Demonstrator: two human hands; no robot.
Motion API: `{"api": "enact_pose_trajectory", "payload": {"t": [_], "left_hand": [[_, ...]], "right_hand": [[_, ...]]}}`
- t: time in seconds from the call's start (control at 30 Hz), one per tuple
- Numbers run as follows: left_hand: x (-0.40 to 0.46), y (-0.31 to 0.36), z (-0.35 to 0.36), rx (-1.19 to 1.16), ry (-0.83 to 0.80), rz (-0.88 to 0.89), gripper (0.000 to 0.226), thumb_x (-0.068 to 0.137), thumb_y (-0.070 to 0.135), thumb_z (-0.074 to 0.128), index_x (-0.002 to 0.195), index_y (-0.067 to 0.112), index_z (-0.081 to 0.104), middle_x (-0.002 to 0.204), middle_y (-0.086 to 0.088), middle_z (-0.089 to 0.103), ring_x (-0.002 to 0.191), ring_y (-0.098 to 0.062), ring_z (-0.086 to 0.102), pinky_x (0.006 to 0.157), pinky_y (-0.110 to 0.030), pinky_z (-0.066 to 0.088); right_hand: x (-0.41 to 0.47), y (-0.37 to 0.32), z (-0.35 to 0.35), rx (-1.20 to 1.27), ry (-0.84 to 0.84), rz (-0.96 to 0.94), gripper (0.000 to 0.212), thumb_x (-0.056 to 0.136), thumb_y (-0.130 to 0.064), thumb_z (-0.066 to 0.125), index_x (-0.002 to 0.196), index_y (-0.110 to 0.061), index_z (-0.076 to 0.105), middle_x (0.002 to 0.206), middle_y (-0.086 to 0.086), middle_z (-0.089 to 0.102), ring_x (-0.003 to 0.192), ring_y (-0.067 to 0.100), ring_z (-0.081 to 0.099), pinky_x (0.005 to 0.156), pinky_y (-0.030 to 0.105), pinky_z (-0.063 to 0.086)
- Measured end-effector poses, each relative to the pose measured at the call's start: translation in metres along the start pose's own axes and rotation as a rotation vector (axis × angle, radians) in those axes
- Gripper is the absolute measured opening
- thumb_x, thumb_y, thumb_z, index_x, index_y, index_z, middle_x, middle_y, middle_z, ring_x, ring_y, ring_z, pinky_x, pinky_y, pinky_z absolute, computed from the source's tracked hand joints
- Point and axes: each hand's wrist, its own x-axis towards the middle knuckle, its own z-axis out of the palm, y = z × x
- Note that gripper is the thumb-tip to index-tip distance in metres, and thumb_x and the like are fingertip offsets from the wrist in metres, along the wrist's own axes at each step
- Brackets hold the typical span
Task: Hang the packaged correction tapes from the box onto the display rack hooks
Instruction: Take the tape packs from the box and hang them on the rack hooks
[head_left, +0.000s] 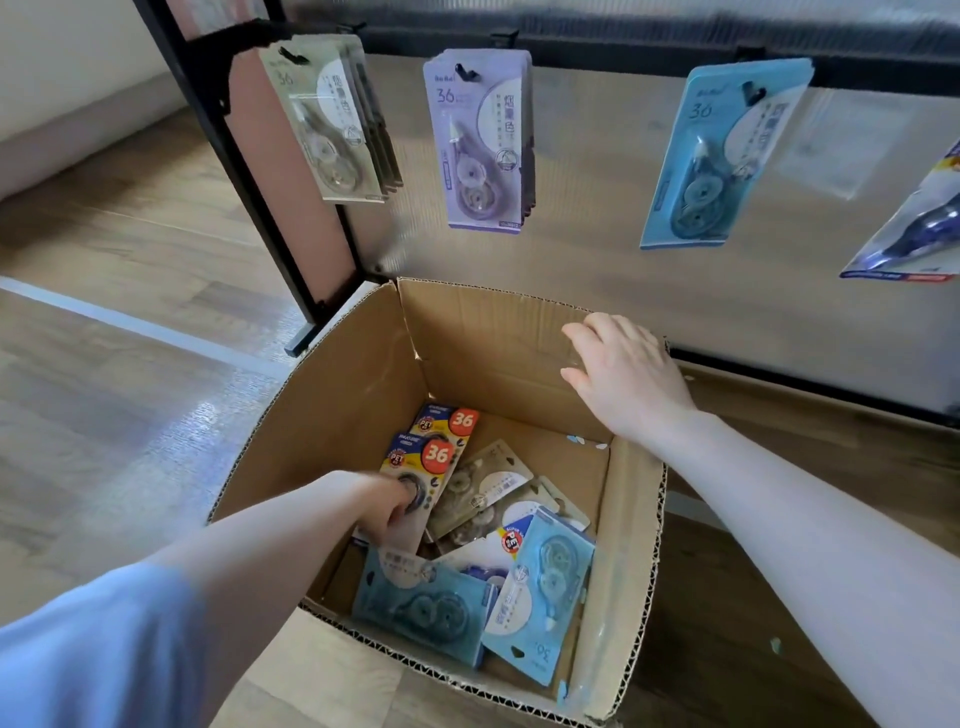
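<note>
**Restocking in progress: rack partly filled, box still holding stock**

Item 1. Display rack (218, 119): black frame, set at 12 o'clock from the box. Packs are already hung on four hooks: a beige stack (332, 119) at 11 o'clock, a purple stack (480, 140) at 12 o'clock, a light-blue pack (711, 156) at 1 o'clock, and a dark-blue pack (914, 228) at 2 o'clock, cut off by the frame edge.

Item 2. Cardboard box (631, 545): open, on the wooden floor (104, 415). Loose packs remain inside: two yellow "36" packs (441, 441), beige ones (493, 488), two light-blue ones (540, 587), at least one white pack partly buried.

Item 3. Left hand (384, 512): lowered into the box, fingers curled onto the nearer yellow pack; a full grip cannot be confirmed.

Item 4. Right hand (623, 374): fingers relaxed and spread, nothing held, laid against the box's far wall at 1 o'clock.

Status: judged roughly midway. No yellow pack is seen hung; the box contents are still to be cleared.
</note>
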Motion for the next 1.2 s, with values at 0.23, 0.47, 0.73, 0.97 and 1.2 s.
{"api": "enact_pose_trajectory", "payload": {"t": [0.23,0.47,0.73,0.97,1.2], "left_hand": [[0.012,0.012,0.007,0.013,-0.149,0.049,0.051,0.081,0.016,0.068,0.129,0.017,0.051,0.128,-0.004,0.052,0.113,-0.021,0.051,0.089,-0.028,0.046],[0.012,0.011,0.013,0.058,-0.303,0.055,0.054,0.082,0.014,0.067,0.132,0.015,0.046,0.131,-0.008,0.050,0.117,-0.026,0.050,0.096,-0.033,0.044],[0.003,-0.002,0.005,-0.310,-0.093,0.061,0.035,0.087,0.019,0.060,0.121,0.020,0.050,0.118,-0.004,0.055,0.100,-0.019,0.059,0.077,-0.025,0.052],[-0.017,-0.016,-0.009,-0.464,0.304,0.098,0.023,0.091,0.021,0.056,0.114,0.015,0.056,0.114,-0.003,0.056,0.100,-0.015,0.055,0.077,-0.026,0.049],[-0.044,-0.030,-0.025,-0.339,0.698,0.019,0.009,0.094,0.023,0.049,0.090,0.017,0.053,0.094,0.002,0.054,0.085,-0.015,0.051,0.064,-0.024,0.038]], "right_hand": [[0.000,0.005,0.003,0.005,-0.004,0.014,0.037,0.096,-0.033,0.045,0.127,-0.013,0.043,0.129,0.008,0.044,0.120,0.028,0.039,0.101,0.038,0.030],[-0.002,0.003,0.003,0.010,-0.016,0.006,0.037,0.096,-0.032,0.044,0.129,-0.014,0.042,0.131,0.009,0.042,0.121,0.028,0.038,0.102,0.038,0.030],[-0.006,0.005,0.003,-0.044,-0.049,-0.037,0.039,0.097,-0.032,0.043,0.131,-0.013,0.039,0.132,0.011,0.040,0.120,0.029,0.039,0.101,0.038,0.031],[-0.011,0.003,0.004,-0.075,-0.077,-0.048,0.038,0.098,-0.032,0.040,0.132,-0.015,0.036,0.133,0.009,0.037,0.122,0.028,0.037,0.102,0.036,0.031],[-0.013,0.001,0.006,-0.125,-0.092,-0.116,0.039,0.098,-0.035,0.039,0.133,-0.019,0.035,0.130,0.005,0.041,0.120,0.024,0.041,0.101,0.035,0.033]]}}
